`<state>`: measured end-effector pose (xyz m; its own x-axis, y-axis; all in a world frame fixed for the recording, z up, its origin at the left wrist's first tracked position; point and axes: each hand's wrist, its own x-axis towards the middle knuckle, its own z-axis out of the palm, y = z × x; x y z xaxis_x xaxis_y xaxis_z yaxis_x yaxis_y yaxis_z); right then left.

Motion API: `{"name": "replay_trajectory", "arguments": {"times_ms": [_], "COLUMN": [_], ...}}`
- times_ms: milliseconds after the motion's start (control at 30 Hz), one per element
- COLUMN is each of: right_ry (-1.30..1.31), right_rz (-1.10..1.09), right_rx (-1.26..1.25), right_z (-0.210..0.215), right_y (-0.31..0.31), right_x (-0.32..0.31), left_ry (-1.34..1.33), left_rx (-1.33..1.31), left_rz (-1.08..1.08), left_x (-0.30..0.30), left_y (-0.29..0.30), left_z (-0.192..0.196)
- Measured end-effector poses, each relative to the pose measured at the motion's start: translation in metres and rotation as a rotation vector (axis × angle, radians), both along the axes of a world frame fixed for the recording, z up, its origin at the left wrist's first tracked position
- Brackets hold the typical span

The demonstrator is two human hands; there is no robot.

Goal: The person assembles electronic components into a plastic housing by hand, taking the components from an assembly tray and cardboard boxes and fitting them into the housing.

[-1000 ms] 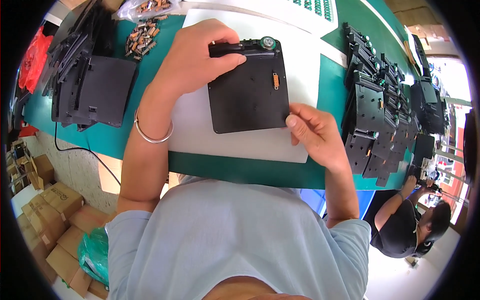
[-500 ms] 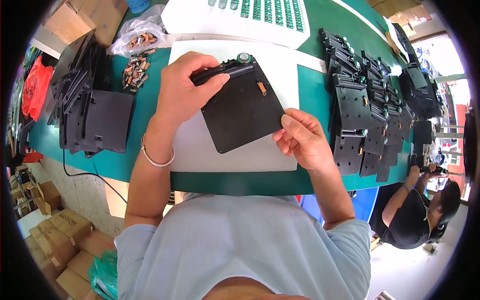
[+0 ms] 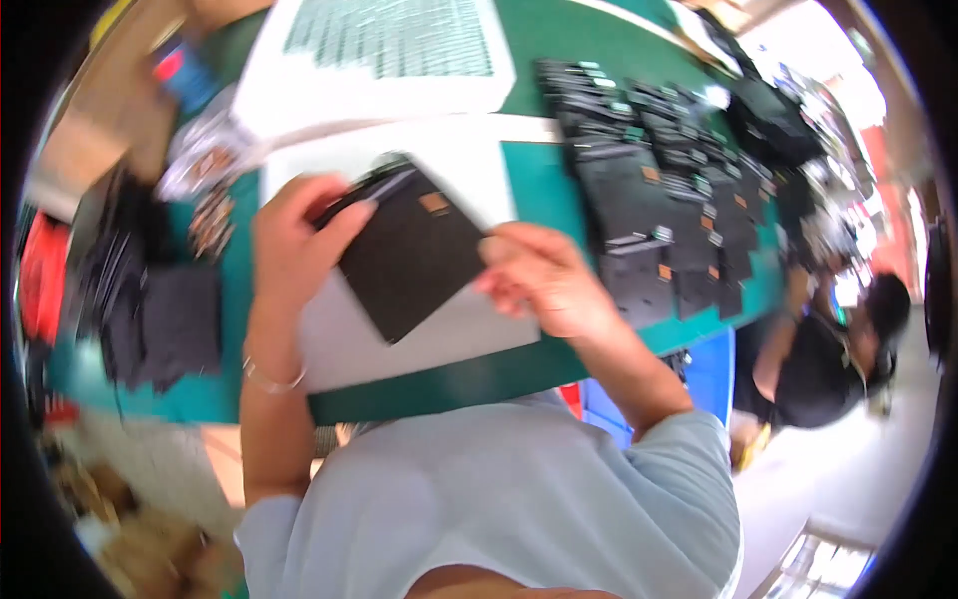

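A flat black plastic panel (image 3: 411,262) is held tilted between my two hands, over a pale mat (image 3: 324,344). My left hand (image 3: 299,240) is closed round its upper-left edge, thumb on the raised bar there. At the panel's right corner my right hand (image 3: 544,272) pinches it between thumb and fingers. A small orange-brown connector (image 3: 434,204) sits on the panel near its upper right edge. A round part at the panel's top is smeared by motion.
Black panels (image 3: 180,319) are stacked at the left, below loose small connectors (image 3: 212,222) and a clear plastic bag (image 3: 205,165). A white tray (image 3: 359,112) of small green parts stands at the back. Rows of similar panels (image 3: 639,210) lie at right; beyond them sits another person (image 3: 823,364).
The whole view has swung and blurred, so the table and hands appear further left and lower. Both hands keep their hold on the panel, which looks turned slightly.
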<state>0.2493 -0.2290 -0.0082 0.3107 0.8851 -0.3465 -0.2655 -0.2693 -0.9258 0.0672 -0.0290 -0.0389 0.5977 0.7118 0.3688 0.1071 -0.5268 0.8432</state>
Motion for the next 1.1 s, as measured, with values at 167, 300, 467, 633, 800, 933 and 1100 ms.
{"name": "replay_trajectory", "arguments": {"times_ms": [167, 300, 467, 633, 800, 933, 1100], "right_ry": [0.036, -0.139, -0.311, -0.251, -0.288, -0.271, -0.277], "right_rz": [0.014, -0.21, -0.586, -0.887, -0.994, -0.889, -0.906], "right_rx": [0.111, 0.189, 0.209, 0.214, -0.101, -0.181, -0.274], "right_z": [0.005, 0.021, 0.046, 0.036, 0.023, 0.005, -0.008], "right_y": [-0.012, -0.047, -0.099, -0.183, -0.258, -0.28, -0.277], "right_x": [0.014, 0.048, 0.129, 0.263, 0.337, 0.356, 0.353], "left_ry": [-0.152, -0.099, -0.083, -0.055, -0.023, -0.012, 0.011], "left_rx": [0.032, 0.046, 0.016, 0.022, 0.034, 0.02, 0.036], "left_rz": [-0.063, -0.066, -0.033, -0.06, -0.055, -0.052, -0.072], "left_x": [0.001, -0.007, -0.005, -0.002, 0.0, -0.001, -0.001], "left_y": [-0.012, -0.006, -0.008, -0.003, -0.002, -0.001, -0.003], "left_z": [-0.005, -0.009, -0.011, -0.021, -0.024, -0.026, -0.025]}}
